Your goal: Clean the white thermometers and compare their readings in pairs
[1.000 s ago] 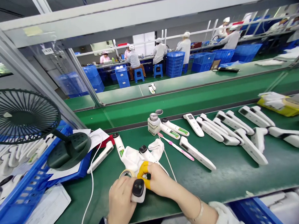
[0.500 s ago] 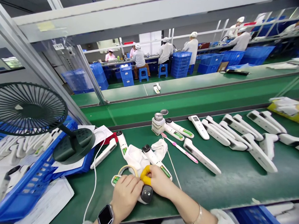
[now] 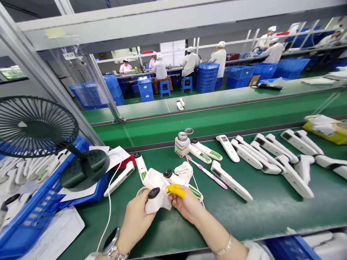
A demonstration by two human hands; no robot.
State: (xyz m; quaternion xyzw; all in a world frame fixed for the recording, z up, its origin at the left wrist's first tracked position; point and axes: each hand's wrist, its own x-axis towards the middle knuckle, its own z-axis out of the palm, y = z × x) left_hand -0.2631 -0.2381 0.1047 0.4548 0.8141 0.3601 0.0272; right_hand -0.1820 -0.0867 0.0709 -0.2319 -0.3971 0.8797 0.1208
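The left hand's fingers are wrapped around a white handheld device, closed firmly against its body, with its black-capped end tilted up just beyond them. The left hand shows its back, its forearm rising from the lower left, with a watch at the wrist.

The right hand has its fingers bent close together, yellow covers on some of them. Their tips touch a white cloth beside the device; whether they pinch it or only press on it, I cannot tell. The right forearm slants in from the lower right, a bracelet around it.

Just past the right fingers lies a second device, green showing in its handle. Beyond the left fingers, a tape roll is partly hidden. Farther right of the right fingers, a pink-and-white toothbrush rests on the green table.
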